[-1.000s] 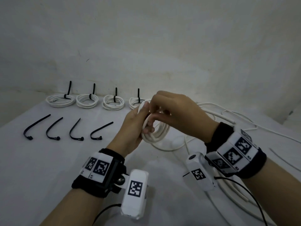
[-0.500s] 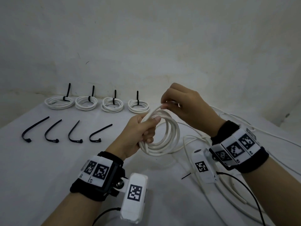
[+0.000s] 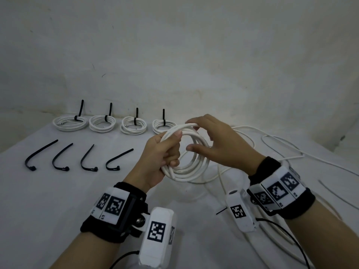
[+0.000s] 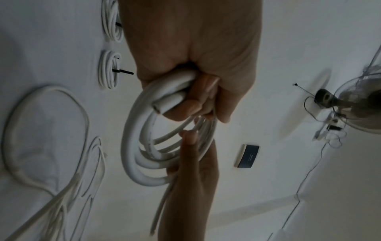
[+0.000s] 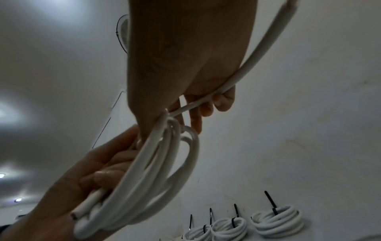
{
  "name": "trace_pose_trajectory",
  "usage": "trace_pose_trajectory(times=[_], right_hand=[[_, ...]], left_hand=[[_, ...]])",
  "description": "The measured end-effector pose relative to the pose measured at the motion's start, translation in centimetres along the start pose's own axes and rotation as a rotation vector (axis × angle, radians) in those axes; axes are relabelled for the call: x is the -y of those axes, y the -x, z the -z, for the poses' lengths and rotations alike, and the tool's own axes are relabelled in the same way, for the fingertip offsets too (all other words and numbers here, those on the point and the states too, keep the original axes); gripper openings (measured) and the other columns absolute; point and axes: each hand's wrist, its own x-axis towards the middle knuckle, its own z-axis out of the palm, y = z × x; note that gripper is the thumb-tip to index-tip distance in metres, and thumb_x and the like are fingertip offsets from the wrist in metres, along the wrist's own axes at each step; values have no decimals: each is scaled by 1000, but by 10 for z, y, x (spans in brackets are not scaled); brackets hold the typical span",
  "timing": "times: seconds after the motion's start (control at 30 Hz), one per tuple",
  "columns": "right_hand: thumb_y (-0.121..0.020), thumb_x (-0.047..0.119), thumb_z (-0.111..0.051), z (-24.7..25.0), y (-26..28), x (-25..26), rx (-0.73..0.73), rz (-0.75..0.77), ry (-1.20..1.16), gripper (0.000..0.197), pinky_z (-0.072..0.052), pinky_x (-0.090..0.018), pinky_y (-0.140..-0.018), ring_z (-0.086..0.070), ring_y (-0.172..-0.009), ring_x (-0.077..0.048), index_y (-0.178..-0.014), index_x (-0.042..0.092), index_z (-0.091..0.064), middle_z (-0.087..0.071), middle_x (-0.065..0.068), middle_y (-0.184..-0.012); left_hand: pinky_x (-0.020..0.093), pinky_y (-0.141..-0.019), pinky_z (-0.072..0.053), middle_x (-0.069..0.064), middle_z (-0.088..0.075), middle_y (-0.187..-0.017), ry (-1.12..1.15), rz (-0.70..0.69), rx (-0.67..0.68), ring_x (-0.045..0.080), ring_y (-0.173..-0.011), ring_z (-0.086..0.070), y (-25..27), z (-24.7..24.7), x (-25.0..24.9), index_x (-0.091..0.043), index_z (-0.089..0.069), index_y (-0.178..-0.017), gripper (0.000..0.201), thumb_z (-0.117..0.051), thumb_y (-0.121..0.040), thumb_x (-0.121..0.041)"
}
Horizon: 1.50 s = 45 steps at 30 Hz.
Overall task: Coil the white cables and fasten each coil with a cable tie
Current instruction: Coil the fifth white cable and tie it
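My left hand (image 3: 174, 150) grips the left side of a white cable coil (image 3: 196, 171) of several loops, held upright above the table (image 3: 58, 200). In the left wrist view the left hand (image 4: 198, 101) has its fingers curled round the bunched loops (image 4: 140, 146), and the cable's cut end (image 4: 163, 106) pokes out beside them. My right hand (image 3: 191, 135) sits on the coil's top right, fingers curled over the newest strand, thumb stretched inside the ring. In the right wrist view the strand (image 5: 268, 40) runs across the right hand's (image 5: 206, 104) palm into the coil (image 5: 156, 171).
Several tied coils (image 3: 102, 124) with black ties standing up line the back left by the wall. In front of them lie several loose black cable ties (image 3: 88, 158). Loose white cables (image 3: 272, 144) sprawl over the table's right side and under my right wrist.
My right hand swung up and round, then brought another loop down onto the coil's top near my left thumb. The coil has grown wider and stands more upright.
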Motion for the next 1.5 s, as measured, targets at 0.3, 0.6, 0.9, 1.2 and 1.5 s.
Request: trace_pose_trajectory(times=[0.3, 0.6, 0.9, 1.2, 1.5], right_hand=[[-93, 13, -53, -9, -3, 9, -81, -76, -12, 9, -37, -17, -56, -48, -55, -5, -97, 7, -59, -47, 13, -62], [-93, 24, -57, -16, -5, 7, -111, -50, -40, 16, -35, -17, -52, -45, -51, -5, -91, 9, -58, -45, 12, -57], [-96, 35, -40, 3, 9, -8, 15, -106, -166, 19, -41, -25, -57, -50, -59, -9, -81, 38, -50, -54, 9, -64], [-90, 29, -55, 22, 20, -18, 213, -306, -619, 17, -40, -21, -43, -44, -45, -12, -83, 32, -71, -49, 8, -58], [-92, 7, -58, 11, 11, -16, -38, -394, -653, 13, -58, -32, -54, -63, -54, -19, -83, -3, -59, -60, -12, -67]], left_hand=[[22, -50, -51, -4, -43, -52, -214, -47, -33, 7, -43, -42, 1, 3, -8, -10, -67, -85, 25, -62, -73, -32], [40, -50, -54, -3, -52, -69, -694, -352, -107, 11, -41, -47, 1, 4, -6, -19, -60, -114, 22, -45, -98, -23], [36, -47, -48, -3, -49, -56, -615, -316, -175, 10, -35, -44, -2, 12, -7, -22, -61, -104, 17, -45, -98, -23], [21, -39, -41, 1, -43, -70, -500, -240, -115, 7, -36, -37, -3, 11, -8, -10, -59, -115, 26, -43, -98, -22], [20, -40, -39, -6, -42, -65, -427, -161, -2, 6, -36, -33, 0, 5, -8, -10, -60, -106, 25, -41, -99, -23]])
